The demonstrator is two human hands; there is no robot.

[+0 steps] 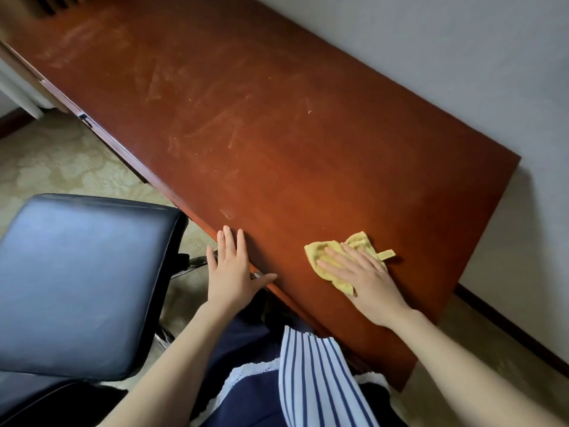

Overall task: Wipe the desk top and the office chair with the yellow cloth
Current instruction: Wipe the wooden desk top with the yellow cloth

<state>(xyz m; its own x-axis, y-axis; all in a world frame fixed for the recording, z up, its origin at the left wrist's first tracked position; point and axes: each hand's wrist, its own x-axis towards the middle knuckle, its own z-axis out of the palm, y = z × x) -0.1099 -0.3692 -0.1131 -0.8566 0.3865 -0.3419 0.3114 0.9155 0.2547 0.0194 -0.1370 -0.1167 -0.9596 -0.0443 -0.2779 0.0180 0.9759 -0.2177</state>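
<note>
A long reddish-brown desk top [246, 124] runs from the upper left down to the lower right, with pale dusty smears over its far half. The yellow cloth [357, 245] lies crumpled on the desk near its right end. My right hand [360, 275] presses flat on the cloth with straight fingers. My left hand [229, 269] rests open on the desk's front edge, fingers straight and thumb spread. The black leather office chair [80, 282] stands to the left of my left hand, its seat beside the desk front.
A grey-white wall [446, 57] runs along the desk's far side. Patterned beige carpet [61, 158] covers the floor under and left of the desk. A chrome chair part [194, 263] shows between seat and desk. My striped apron hangs below.
</note>
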